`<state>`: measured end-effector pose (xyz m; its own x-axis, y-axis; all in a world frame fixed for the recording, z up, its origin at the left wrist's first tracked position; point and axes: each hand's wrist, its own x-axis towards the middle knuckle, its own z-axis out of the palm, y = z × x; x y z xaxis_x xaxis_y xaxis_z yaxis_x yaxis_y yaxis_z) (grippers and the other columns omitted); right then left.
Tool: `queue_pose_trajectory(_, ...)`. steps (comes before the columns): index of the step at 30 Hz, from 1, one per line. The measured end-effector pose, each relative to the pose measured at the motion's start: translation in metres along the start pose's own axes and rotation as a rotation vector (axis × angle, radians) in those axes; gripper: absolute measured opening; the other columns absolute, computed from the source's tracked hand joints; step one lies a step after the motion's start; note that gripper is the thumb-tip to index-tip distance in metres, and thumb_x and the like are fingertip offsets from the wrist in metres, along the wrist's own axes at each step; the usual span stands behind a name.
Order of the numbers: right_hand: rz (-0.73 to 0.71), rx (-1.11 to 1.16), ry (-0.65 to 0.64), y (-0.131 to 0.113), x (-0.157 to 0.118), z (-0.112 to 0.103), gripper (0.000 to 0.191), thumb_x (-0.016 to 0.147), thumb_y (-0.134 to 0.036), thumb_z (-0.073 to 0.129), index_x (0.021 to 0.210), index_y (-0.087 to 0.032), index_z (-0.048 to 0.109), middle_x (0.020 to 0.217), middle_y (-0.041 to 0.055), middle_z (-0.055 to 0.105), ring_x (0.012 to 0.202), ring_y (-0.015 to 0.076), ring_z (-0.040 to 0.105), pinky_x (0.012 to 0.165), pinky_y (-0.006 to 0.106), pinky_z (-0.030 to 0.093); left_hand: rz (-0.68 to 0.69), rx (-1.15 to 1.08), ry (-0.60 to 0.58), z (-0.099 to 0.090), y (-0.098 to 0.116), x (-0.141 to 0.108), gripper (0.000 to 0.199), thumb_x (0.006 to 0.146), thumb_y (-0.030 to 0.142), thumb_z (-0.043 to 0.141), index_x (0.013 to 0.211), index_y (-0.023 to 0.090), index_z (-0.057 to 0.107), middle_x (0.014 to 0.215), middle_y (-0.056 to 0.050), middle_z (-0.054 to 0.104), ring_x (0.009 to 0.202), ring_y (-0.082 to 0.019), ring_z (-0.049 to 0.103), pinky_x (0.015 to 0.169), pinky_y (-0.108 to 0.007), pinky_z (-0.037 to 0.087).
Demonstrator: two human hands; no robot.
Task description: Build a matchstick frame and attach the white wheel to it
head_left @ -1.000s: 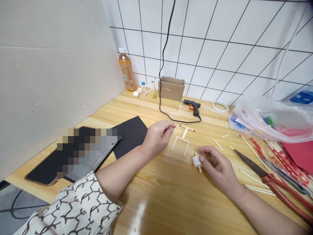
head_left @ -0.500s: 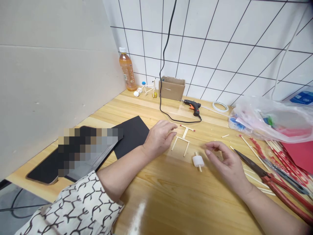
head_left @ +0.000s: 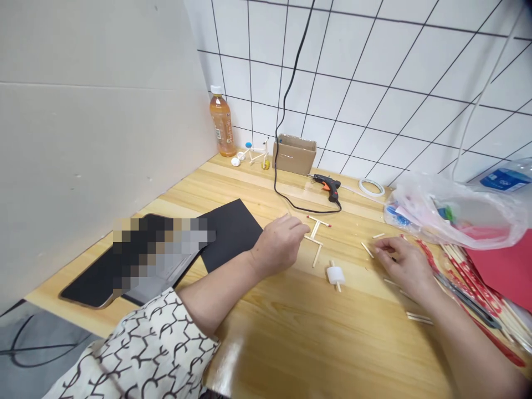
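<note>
My left hand [head_left: 280, 241] is curled with its fingers together at the left side of a small frame of glued matchsticks [head_left: 315, 230], two of them red-tipped. It covers the frame's left leg, and its thumb and anything it pinches are hidden. My right hand [head_left: 403, 266] is palm down, fingers bent and thumb slightly apart, beside a short loose stick [head_left: 367, 250]. No object shows in that hand. Between the hands lies a white roller [head_left: 336, 275] with a thin stick through it. Red-handled scissors [head_left: 509, 353] are mostly covered by my right forearm.
A black glue gun [head_left: 327, 185] with its cord, a cardboard box [head_left: 295, 155], a small stick tricycle [head_left: 255, 155] and a drink bottle [head_left: 222, 124] stand at the back. Black card [head_left: 228, 227] lies left; a plastic bag [head_left: 449, 208] and a dark-handled tool [head_left: 469, 302] lie right.
My right hand has moved right, away from the white roller, over the scissors and loose sticks. My left hand has closed up and now covers the frame's left leg. The view has shifted slightly.
</note>
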<state>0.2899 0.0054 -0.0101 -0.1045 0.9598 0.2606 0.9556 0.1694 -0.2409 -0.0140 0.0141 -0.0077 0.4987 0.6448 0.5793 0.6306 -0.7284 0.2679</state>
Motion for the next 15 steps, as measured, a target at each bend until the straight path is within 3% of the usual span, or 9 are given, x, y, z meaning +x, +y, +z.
queue_pose_trajectory(4, -0.022, -0.102, -0.036, -0.01, -0.004, 0.005, 0.019, 0.078, -0.036, 0.05, 0.074, -0.021, 0.061, 0.075, 0.0073, 0.065, 0.077, 0.0272, 0.057, 0.068, 0.039, 0.039, 0.016, 0.017, -0.079, 0.002, 0.002, -0.002, 0.021, 0.083, 0.011, 0.04, 0.084, 0.015, 0.06, 0.073, -0.006, 0.062, 0.072, -0.017, 0.056, 0.066, -0.028, 0.045)
queue_pose_trajectory(8, -0.027, -0.162, -0.061, -0.015, -0.004, 0.014, 0.015, 0.079, -0.028, 0.047, 0.072, -0.021, 0.058, 0.069, 0.0054, 0.063, 0.072, 0.0248, 0.056, 0.067, 0.036, 0.036, 0.021, 0.017, -0.128, 0.003, 0.005, -0.003, 0.021, 0.082, 0.01, 0.04, 0.084, 0.015, 0.061, 0.074, -0.006, 0.063, 0.072, -0.017, 0.056, 0.067, -0.028, 0.045)
queue_pose_trajectory(15, 0.05, -0.238, -0.016, 0.005, 0.008, 0.007, 0.016, 0.081, -0.022, 0.043, 0.073, -0.02, 0.056, 0.075, 0.0093, 0.066, 0.075, 0.0259, 0.057, 0.065, 0.035, 0.036, 0.03, 0.027, -0.129, 0.004, 0.004, -0.003, 0.021, 0.081, 0.01, 0.04, 0.084, 0.015, 0.061, 0.074, -0.006, 0.063, 0.072, -0.017, 0.056, 0.066, -0.028, 0.044)
